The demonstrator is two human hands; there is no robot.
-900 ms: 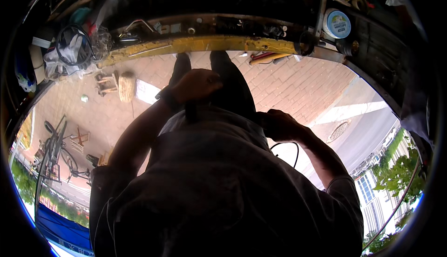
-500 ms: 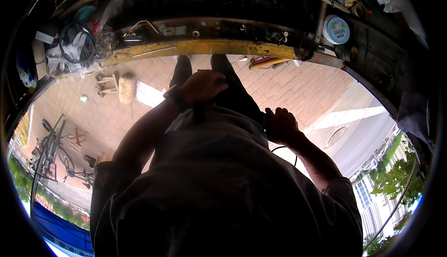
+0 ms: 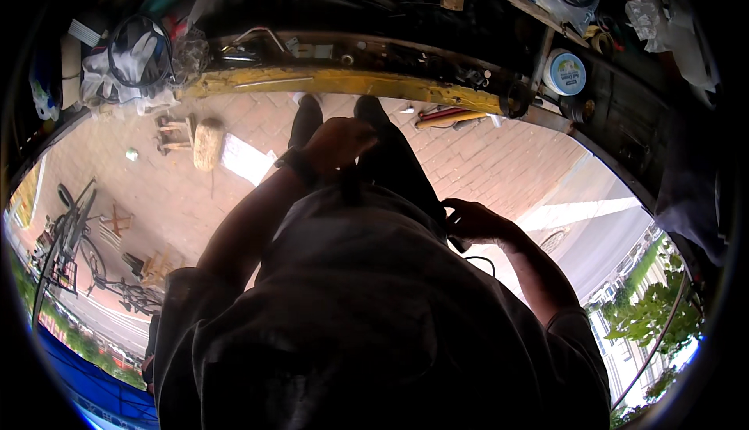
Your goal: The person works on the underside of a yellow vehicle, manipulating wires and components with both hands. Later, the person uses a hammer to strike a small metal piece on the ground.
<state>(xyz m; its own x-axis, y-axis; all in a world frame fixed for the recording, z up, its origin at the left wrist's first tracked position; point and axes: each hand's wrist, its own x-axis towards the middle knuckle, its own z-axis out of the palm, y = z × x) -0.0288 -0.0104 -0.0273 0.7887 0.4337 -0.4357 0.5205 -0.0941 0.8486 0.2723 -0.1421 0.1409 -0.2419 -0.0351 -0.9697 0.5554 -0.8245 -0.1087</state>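
My left hand [image 3: 339,143] is in front of my dark trousers [image 3: 402,173], its fingers curled; anything inside them is hidden in shadow. A dark band [image 3: 296,166] circles that wrist. At my right hip, my right hand [image 3: 476,223] has its fingers bent in against the side of the trousers, closed on something dark that I cannot make out. Just below this hand a thin black cable [image 3: 485,260] makes a loop. My two shoes [image 3: 308,102] point toward the workbench's yellow edge [image 3: 343,81].
The cluttered bench holds plastic bags [image 3: 125,71], a bent metal rod [image 3: 265,34] and a round white-and-blue tub [image 3: 565,72]. Red and yellow long-handled tools [image 3: 451,116] lie beneath it. On the brick paving stand a small wooden stool [image 3: 175,134], a straw-coloured roll [image 3: 207,144] and a bicycle [image 3: 94,262].
My right hand has turned at the hip, its fingers now pointing more inward to the trousers. My left hand stays almost in place. The whole view has tilted slightly.
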